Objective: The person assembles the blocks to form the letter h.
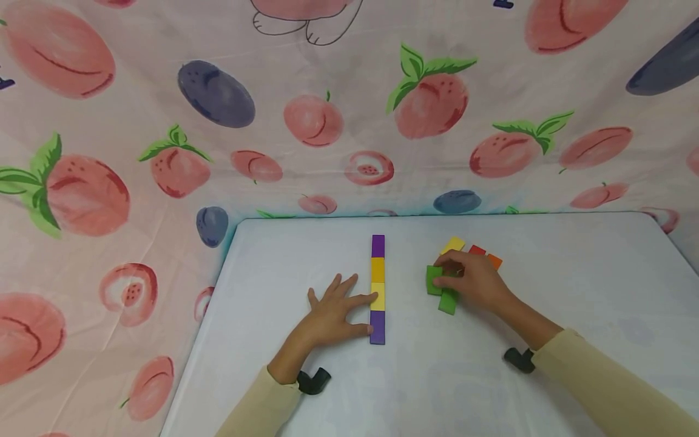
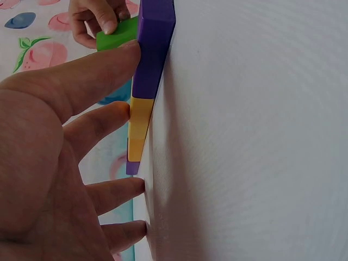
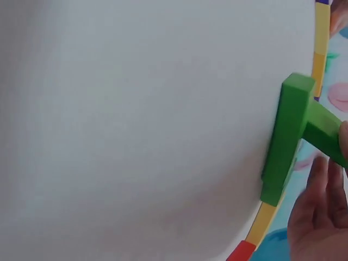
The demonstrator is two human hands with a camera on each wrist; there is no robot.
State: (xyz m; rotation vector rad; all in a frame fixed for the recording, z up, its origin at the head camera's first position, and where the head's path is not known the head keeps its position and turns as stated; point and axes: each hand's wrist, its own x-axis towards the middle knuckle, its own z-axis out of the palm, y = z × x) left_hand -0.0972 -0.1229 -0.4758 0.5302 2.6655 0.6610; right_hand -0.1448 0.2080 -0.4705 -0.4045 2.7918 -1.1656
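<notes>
A straight row of blocks runs away from me in the head view: a purple block point(image 1: 377, 329), a light yellow block point(image 1: 378, 300), a darker yellow block point(image 1: 378, 270) and a purple block point(image 1: 378, 246). From the left side my left hand point(image 1: 330, 315), fingers spread, touches the row, thumb at the nearest purple block and index finger at the light yellow one. My right hand point(image 1: 475, 280) pinches a green block point(image 3: 324, 133) between thumb and fingers. Just under it lies another green block point(image 1: 448, 302).
Around my right hand lie a yellow block point(image 1: 453, 244), a red block point(image 1: 477, 250) and an orange block point(image 1: 494, 261), partly hidden by it. All stand on a white table point(image 1: 415, 388). A fruit-print cloth point(image 1: 262, 133) hangs behind its far edge.
</notes>
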